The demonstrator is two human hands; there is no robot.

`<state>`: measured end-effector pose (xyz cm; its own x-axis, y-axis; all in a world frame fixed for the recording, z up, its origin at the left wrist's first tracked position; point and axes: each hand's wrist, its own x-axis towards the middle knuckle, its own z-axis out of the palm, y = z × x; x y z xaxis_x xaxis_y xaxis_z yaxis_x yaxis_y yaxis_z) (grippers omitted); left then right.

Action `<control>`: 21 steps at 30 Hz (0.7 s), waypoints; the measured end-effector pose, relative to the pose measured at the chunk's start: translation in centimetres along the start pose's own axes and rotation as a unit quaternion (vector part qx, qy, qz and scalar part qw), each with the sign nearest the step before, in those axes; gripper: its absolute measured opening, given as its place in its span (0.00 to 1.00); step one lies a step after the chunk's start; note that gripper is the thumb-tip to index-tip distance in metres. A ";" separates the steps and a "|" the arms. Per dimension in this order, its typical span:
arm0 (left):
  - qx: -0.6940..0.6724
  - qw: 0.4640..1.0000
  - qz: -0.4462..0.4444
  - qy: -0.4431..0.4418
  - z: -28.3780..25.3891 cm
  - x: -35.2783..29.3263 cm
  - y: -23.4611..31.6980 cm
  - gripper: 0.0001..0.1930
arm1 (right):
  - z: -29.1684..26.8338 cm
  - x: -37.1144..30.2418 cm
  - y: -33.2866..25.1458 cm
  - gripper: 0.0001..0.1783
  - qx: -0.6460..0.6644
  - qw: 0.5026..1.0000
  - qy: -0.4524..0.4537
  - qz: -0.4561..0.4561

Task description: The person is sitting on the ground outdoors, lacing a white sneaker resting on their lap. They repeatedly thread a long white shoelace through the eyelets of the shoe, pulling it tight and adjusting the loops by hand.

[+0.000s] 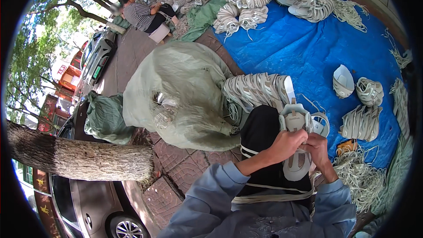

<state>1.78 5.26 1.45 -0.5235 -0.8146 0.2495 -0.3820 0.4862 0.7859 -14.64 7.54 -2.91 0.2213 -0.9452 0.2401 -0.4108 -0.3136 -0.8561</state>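
Observation:
A beige-and-white shoe upper (pixel 296 164) lies over my dark-trousered lap, its tongue pointing away from me. My left hand (pixel 287 144) is closed over its middle, fingertips pinched at the lacing area. Right beside it, my right hand (pixel 318 149) is also closed, its fingertips almost meeting the left ones. A pale shoelace (pixel 302 151) shows by my right fingers; the exact grip is hidden under them. Another pale shoe upper (pixel 320 124) sits just beyond my right hand. A nested row of shoe uppers (pixel 257 89) reaches up to my knee.
A blue tarp (pixel 304 66) spreads ahead and right, with stacked uppers (pixel 360 122) and a heap of loose laces (pixel 359 178) on it. To the left bulges a large pale sack (pixel 180 88). Beyond are a tree trunk (pixel 83 156), parked cars and a seated person (pixel 143 14).

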 end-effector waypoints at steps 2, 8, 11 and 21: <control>-0.070 0.994 -0.068 0.054 0.5 0.3 -0.6 0.05 | -0.8 0.5 -1.2 0.06 0.135 0.982 0.035 0.123; -0.564 0.794 -0.205 0.094 1.5 -0.3 -2.4 0.17 | -0.9 4.4 -1.2 0.05 0.031 0.998 0.026 -0.052; -0.513 0.835 -0.180 0.089 1.2 0.3 -2.2 0.18 | -1.3 4.7 -1.7 0.06 -0.009 0.998 0.000 -0.067; -0.275 0.920 -0.215 0.176 3.7 -1.1 -0.9 0.13 | 1.5 3.5 -0.9 0.06 -0.085 0.994 0.026 -0.059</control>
<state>-0.13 6.92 -1.60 -0.0981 -0.9933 -0.0608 -0.0028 -0.0608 0.9981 -12.19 4.68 -2.01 0.2327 -0.9032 0.3608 -0.5294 -0.4288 -0.7320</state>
